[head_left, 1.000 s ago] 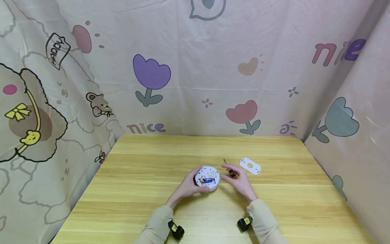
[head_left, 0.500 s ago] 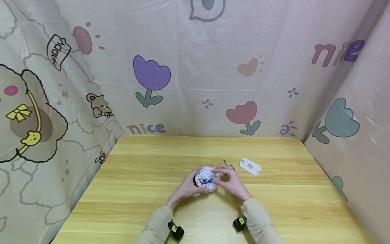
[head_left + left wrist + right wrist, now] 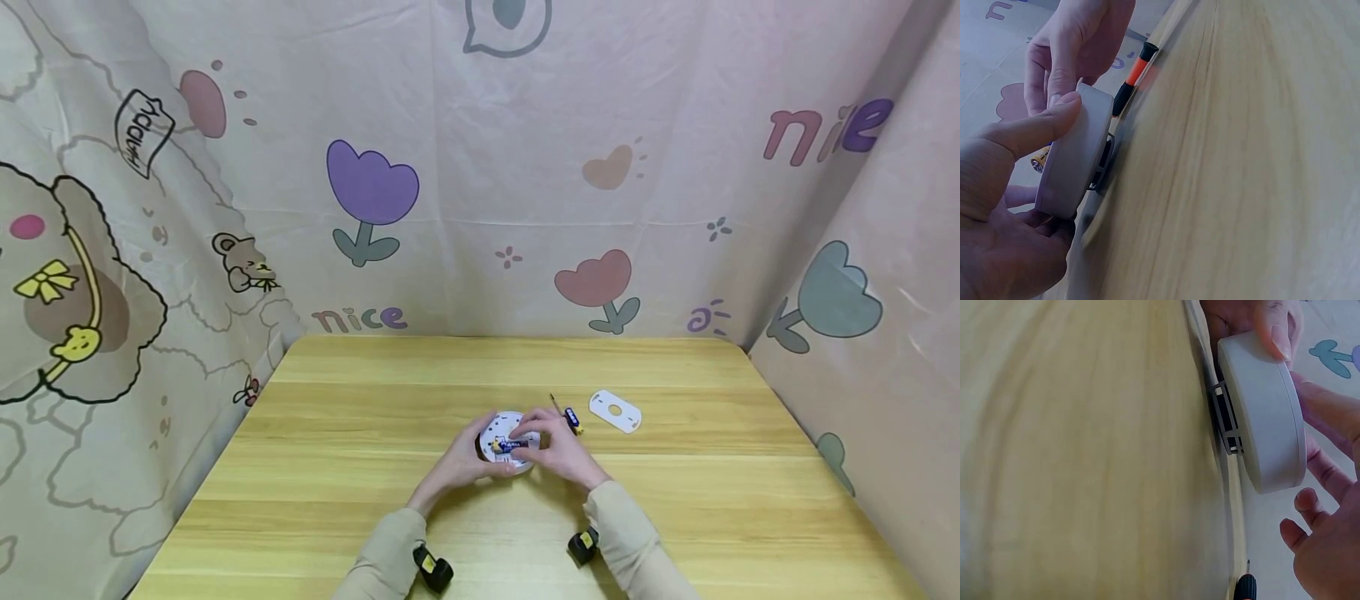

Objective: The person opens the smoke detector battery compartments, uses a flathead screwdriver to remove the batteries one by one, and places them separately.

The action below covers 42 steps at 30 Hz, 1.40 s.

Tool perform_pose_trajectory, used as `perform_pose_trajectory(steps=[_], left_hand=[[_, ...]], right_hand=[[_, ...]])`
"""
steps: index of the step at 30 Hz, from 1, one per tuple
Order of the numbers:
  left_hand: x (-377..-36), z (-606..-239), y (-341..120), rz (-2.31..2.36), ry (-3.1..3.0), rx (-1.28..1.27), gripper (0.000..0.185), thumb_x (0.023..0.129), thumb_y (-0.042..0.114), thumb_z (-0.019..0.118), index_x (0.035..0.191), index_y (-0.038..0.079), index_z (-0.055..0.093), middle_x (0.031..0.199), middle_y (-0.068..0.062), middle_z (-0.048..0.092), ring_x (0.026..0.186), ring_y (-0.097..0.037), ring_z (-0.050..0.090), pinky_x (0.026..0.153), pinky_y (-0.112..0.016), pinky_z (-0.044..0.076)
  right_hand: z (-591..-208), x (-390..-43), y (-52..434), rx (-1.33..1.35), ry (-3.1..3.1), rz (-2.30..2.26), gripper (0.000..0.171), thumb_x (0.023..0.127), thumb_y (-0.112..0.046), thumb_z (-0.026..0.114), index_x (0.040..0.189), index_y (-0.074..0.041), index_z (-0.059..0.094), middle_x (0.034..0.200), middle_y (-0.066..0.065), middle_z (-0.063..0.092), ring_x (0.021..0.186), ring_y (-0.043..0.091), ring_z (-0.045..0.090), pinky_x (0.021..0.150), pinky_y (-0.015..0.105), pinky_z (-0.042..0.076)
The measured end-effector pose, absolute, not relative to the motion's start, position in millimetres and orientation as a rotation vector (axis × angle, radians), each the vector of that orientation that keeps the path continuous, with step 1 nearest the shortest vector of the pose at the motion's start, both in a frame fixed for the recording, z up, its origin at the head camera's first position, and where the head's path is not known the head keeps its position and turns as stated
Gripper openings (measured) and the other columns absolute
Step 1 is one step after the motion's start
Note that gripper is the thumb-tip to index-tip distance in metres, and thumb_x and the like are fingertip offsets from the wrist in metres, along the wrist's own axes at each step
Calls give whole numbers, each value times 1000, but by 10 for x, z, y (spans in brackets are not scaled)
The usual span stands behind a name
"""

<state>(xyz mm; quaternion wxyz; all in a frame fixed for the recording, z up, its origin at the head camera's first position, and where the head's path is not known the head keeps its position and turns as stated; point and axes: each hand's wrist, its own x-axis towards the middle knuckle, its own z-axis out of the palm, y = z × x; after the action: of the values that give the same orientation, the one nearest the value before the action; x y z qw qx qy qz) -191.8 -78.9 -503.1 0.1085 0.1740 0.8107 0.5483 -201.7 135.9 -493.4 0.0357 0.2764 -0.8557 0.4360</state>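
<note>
My left hand grips a round white smoke alarm by its sides, its back face turned up and its dark vents facing the table. A blue battery shows at that face, and in the left wrist view its metal end stands out past the rim. My right hand reaches over from the right and pinches this battery between thumb and fingers, which partly cover it. Right of the alarm lie another blue-and-yellow battery and a screwdriver with an orange-and-black handle.
A white oblong mounting plate with a round hole lies on the wooden table farther right. A printed cloth hangs behind and along both sides of the table.
My right hand has moved left from beside the screwdriver onto the alarm's face and taken hold of the battery there. The loose battery has come into view. My left hand has stayed put.
</note>
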Motion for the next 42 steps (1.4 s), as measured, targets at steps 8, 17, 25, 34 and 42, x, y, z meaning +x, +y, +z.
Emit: perform_pose_trajectory(steps=[8,17,25,34,42], left_hand=[[-1918,-5031,-791,1604,2401,519,105,75,17,88,155,-7,25,156,-33,35,141,-49,40,120,-65,30],[-1909,-5018,-794,1606,2381,520,107,74,19,88,155,-7,24,155,-33,36,139,-47,43,120,-63,33],[-1916,-5026,-793,1608,2387,531,105,75,17,88,155,-7,25,154,-33,37,136,-46,46,119,-62,34],[-1928,-5030,-795,1594,2403,563,104,75,17,88,155,-7,26,153,-32,39,135,-45,47,118,-62,36],[-1929,-5022,-794,1595,2404,571,105,74,18,89,154,-8,26,154,-34,38,136,-47,45,119,-63,34]], right_hand=[[-4926,-2034,1326,830,-2692,1285,18,79,-21,84,96,-20,78,108,0,69,113,25,56,108,62,37],[-4934,-2073,1297,823,-2733,1179,18,78,-19,84,95,-16,78,107,3,69,114,30,59,119,71,21],[-4896,-2080,1262,838,-2766,1081,17,76,-20,85,91,-19,76,106,1,67,120,33,57,120,75,13],[-4849,-2089,1223,910,-2760,987,16,77,-19,86,88,-20,75,105,-3,67,112,24,57,117,67,27],[-4849,-2120,1215,915,-2802,1009,16,77,-18,85,85,-22,72,106,-4,66,113,22,56,117,65,27]])
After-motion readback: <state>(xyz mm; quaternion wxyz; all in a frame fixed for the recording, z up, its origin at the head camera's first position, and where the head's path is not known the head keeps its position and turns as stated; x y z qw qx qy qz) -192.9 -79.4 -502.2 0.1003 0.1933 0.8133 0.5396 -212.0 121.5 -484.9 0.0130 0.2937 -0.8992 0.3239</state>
